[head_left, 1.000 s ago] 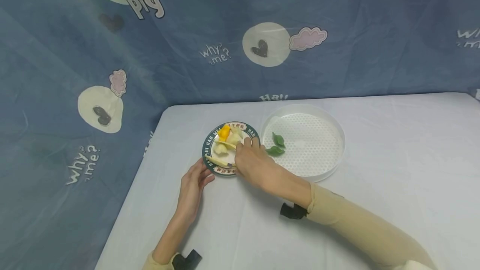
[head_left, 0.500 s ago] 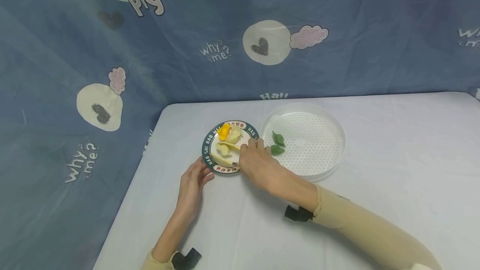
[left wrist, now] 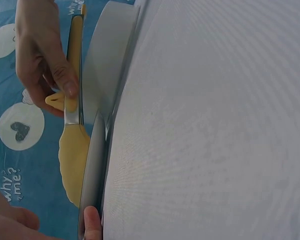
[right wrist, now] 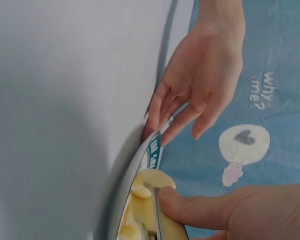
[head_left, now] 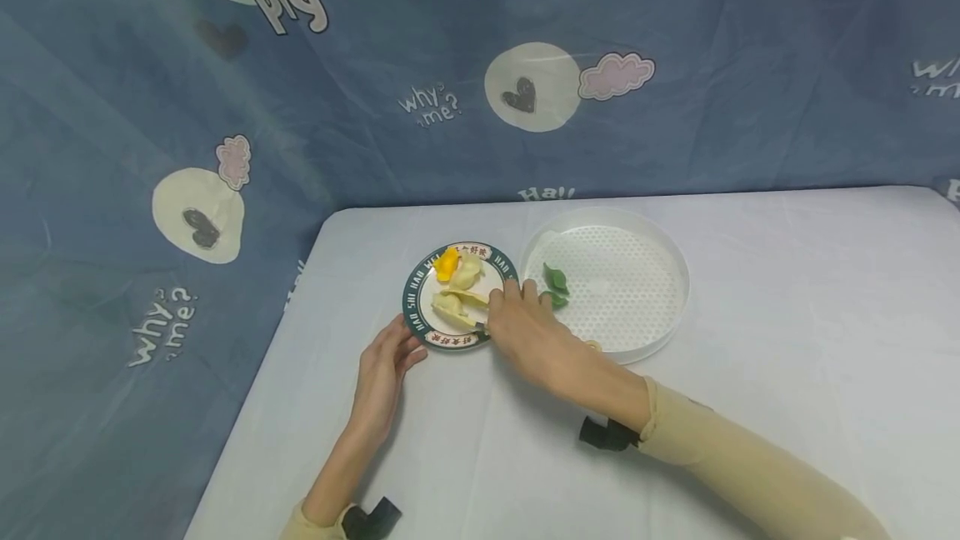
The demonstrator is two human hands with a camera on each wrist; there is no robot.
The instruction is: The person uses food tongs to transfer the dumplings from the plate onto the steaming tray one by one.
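Note:
My right hand (head_left: 525, 332) holds tongs (left wrist: 75, 60) with metal arms and pale yellow, scalloped tips. In the head view the tips lie over the plate (head_left: 414, 319), on either side of a pale dumpling-shaped piece (head_left: 447, 303). The plate is white with a green lettered rim. Behind that piece lie another pale dumpling-shaped piece (head_left: 467, 272) and a bright yellow, flower-like piece (head_left: 446, 263). My left hand (head_left: 381, 377) touches the plate's near left rim with relaxed fingers, its thumb pointing away from the plate (right wrist: 152, 150). Parts of the tongs are hidden under my right hand.
Right of the plate stands a round white steamer-like tray (head_left: 678, 273) with a perforated floor and raised wall. Two green leaf-shaped pieces (head_left: 556, 278) lie at its left side, one partly behind my right hand. A blue printed cloth (head_left: 337, 107) hangs behind the white-covered table (head_left: 787, 340).
My right hand and the tongs have shifted a little to the right. The tong tips now stand closer about the near dumpling-shaped piece. My left hand stays at the rim.

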